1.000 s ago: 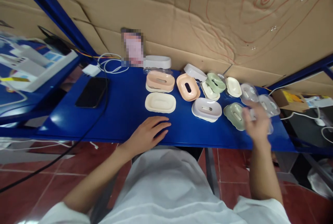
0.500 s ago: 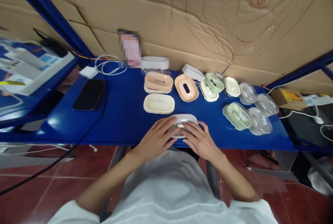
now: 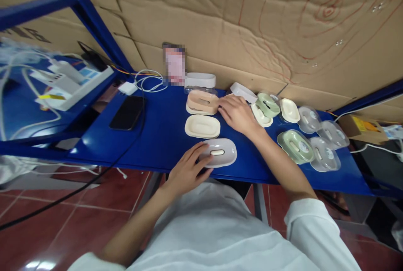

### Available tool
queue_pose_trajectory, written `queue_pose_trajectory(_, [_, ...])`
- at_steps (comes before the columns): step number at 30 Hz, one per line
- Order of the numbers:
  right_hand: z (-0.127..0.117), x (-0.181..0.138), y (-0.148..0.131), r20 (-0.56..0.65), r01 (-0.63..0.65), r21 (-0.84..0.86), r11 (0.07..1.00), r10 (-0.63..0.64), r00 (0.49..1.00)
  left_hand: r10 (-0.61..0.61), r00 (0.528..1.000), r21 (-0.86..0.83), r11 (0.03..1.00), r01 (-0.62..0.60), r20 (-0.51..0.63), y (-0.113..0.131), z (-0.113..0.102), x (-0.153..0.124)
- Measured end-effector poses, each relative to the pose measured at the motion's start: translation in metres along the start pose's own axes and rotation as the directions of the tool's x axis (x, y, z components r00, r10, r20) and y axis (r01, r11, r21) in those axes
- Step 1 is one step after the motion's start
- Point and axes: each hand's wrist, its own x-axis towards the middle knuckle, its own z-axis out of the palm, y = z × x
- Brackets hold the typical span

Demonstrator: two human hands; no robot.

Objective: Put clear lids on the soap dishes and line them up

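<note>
A pale lilac-grey soap dish (image 3: 227, 159) with a white oblong piece in its centre slot lies near the table's front edge. My left hand (image 3: 189, 166) rests on its left end, fingers stretched and apart. Farther back, my right hand (image 3: 237, 113) reaches over a peach soap dish part, covering nearly all of it. Its fingers are extended, with the tips beside a stacked peach soap dish (image 3: 203, 102); the thumb is hidden. Between the hands, to the left, lies a cream tray (image 3: 202, 126).
Green (image 3: 296, 147) and clear-lidded soap dishes (image 3: 325, 154) sit at the right, with white, green and cream parts along the back. A black phone (image 3: 127, 113) and charger (image 3: 128, 88) lie left, crossed by a black cable. A cardboard wall (image 3: 201, 19) stands behind.
My right hand has left the lilac-grey soap dish and moved back over the peach part. My left hand stays on the dish. The whole view has shifted slightly.
</note>
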Motion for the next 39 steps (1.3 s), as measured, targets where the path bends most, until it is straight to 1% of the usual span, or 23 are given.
queue_pose_trajectory(2, [0.010,0.025,-0.014,0.042,0.033,-0.051,0.998,-0.031,0.999,-0.002,1.000,0.026,1.000,0.002,-0.004,0.001,0.000,0.001])
queue_pose_trajectory(5, [0.026,0.060,-0.021,0.083,0.090,-0.149,0.985,-0.079,0.993,0.000,1.000,0.047,0.999,0.000,-0.003,0.001,-0.001,0.000])
queue_pose_trajectory(8, [0.040,0.087,-0.021,0.058,0.175,-0.223,0.959,-0.166,0.984,0.017,1.000,0.057,0.998,-0.017,-0.003,0.001,-0.002,-0.001])
queue_pose_trajectory(12, [0.055,0.113,-0.023,0.054,0.258,-0.248,0.934,-0.253,0.966,0.032,0.999,0.080,0.996,-0.032,-0.004,0.001,-0.001,-0.002])
queue_pose_trajectory(16, [0.061,0.127,-0.025,0.054,0.235,-0.203,0.951,-0.229,0.972,0.016,1.000,0.079,0.997,-0.017,0.010,0.002,-0.002,-0.001])
queue_pose_trajectory(18, [0.061,0.127,-0.024,0.068,0.238,-0.177,0.955,-0.229,0.971,0.021,1.000,0.079,0.997,-0.022,0.015,0.002,-0.003,-0.001])
queue_pose_trajectory(21, [0.057,0.118,-0.017,0.115,0.257,-0.165,0.952,-0.240,0.964,0.018,1.000,0.070,0.997,-0.019,0.017,0.002,-0.004,-0.001])
queue_pose_trajectory(23, [0.053,0.109,-0.012,0.108,0.215,-0.162,0.963,-0.200,0.974,0.005,1.000,0.058,0.998,-0.006,0.018,0.001,-0.004,-0.001])
queue_pose_trajectory(26, [0.047,0.098,-0.006,0.036,0.108,-0.154,0.982,-0.104,0.994,0.001,1.000,0.050,0.999,-0.002,0.017,0.002,-0.004,-0.001])
queue_pose_trajectory(29, [0.042,0.090,-0.003,-0.010,0.013,-0.142,0.990,-0.015,1.000,0.006,1.000,0.054,0.999,-0.007,0.012,0.002,-0.003,-0.001])
queue_pose_trajectory(31, [0.040,0.088,-0.001,-0.026,-0.040,-0.097,0.995,0.038,0.999,0.004,1.000,0.057,0.998,-0.005,0.013,0.002,-0.003,0.000])
queue_pose_trajectory(33, [0.039,0.087,0.004,-0.046,-0.084,0.004,0.996,0.084,0.995,0.002,1.000,0.051,0.999,-0.002,0.010,0.002,-0.004,0.000])
queue_pose_trajectory(35, [0.038,0.089,0.013,-0.066,-0.125,0.157,0.980,0.137,0.988,0.002,1.000,0.040,0.999,-0.002,0.003,0.002,-0.004,0.000])
queue_pose_trajectory(37, [0.038,0.092,0.025,-0.068,-0.170,0.325,0.930,0.203,0.977,0.004,1.000,0.038,0.999,-0.004,-0.006,0.003,-0.004,0.001])
queue_pose_trajectory(39, [0.038,0.095,0.036,-0.044,-0.220,0.489,0.844,0.276,0.960,0.002,1.000,0.036,0.999,-0.002,-0.010,0.003,-0.004,0.001])
